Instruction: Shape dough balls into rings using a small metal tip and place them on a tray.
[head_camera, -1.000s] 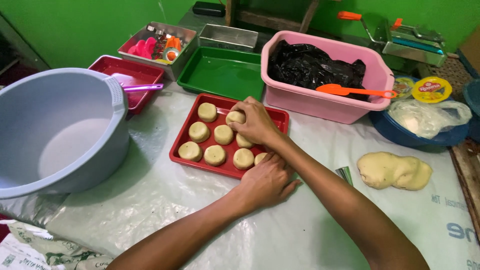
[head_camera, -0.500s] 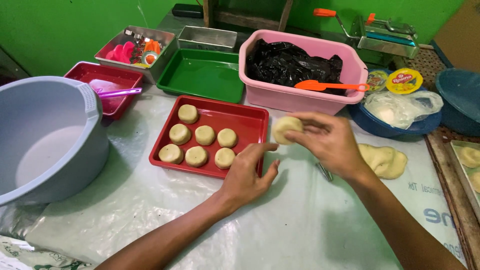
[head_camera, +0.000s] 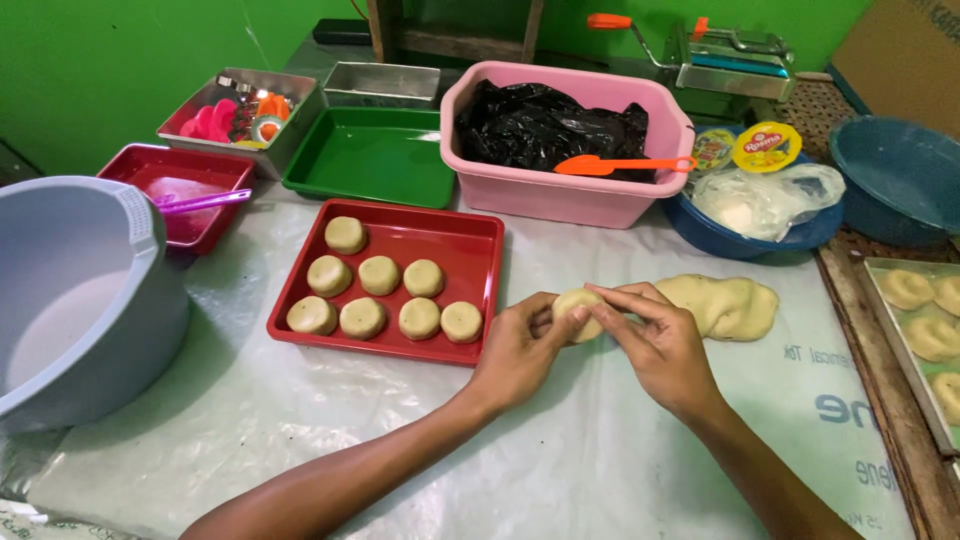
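Head camera, looking down at a table covered in clear plastic sheeting (head_camera: 300, 420). Both hands meet just right of centre, clasped around one small round piece of pale dough (head_camera: 578, 312). The left hand (head_camera: 520, 350) cups it from seven o'clock, thumb on top; the right hand (head_camera: 660, 335) closes on it from four o'clock, fingers laid across it. The piece is held just above the sheeting.

At nine o'clock of the hands, just beside them, lies a red rectangular plastic tray (head_camera: 470, 240) carrying eight flattened dough rounds, its right part bare. At two o'clock, near the right hand, rests a larger lump of pale dough (head_camera: 725, 305). Open sheeting stretches toward six o'clock. A pink plastic tub (head_camera: 560, 200) stands at twelve o'clock, well apart.
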